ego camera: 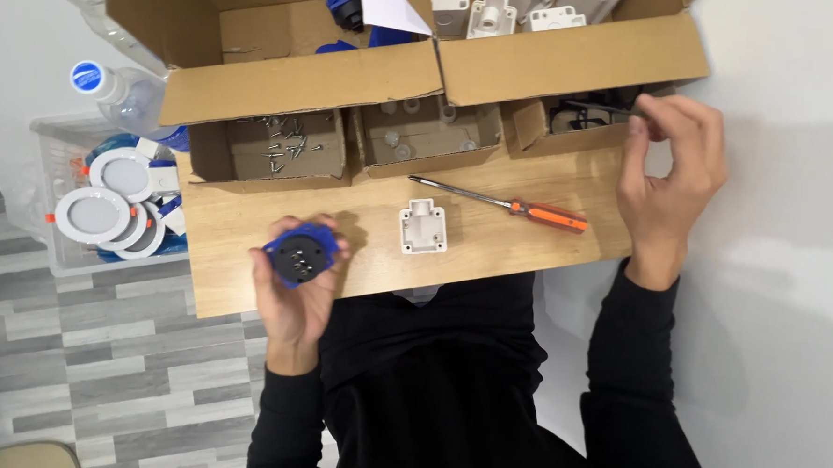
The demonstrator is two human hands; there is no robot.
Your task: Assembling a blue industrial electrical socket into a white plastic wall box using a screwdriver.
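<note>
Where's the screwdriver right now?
In the head view, the screwdriver lies on the wooden table, right of the white plastic part, near the right hand.

Blue round part [299, 254] with black centre face, small screw holes showing: cupped in my left grip [294, 289], face up, above the bench's near edge. Small black wire piece [595, 109] pinched in my right grip [670, 180], at the right-hand cardboard compartment.

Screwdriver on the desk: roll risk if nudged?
Probably: the screwdriver has a thin round shaft and lies free on the flat wooden desk. Its orange handle looks ribbed, which may slow rolling. Likely stiff and light.
</note>
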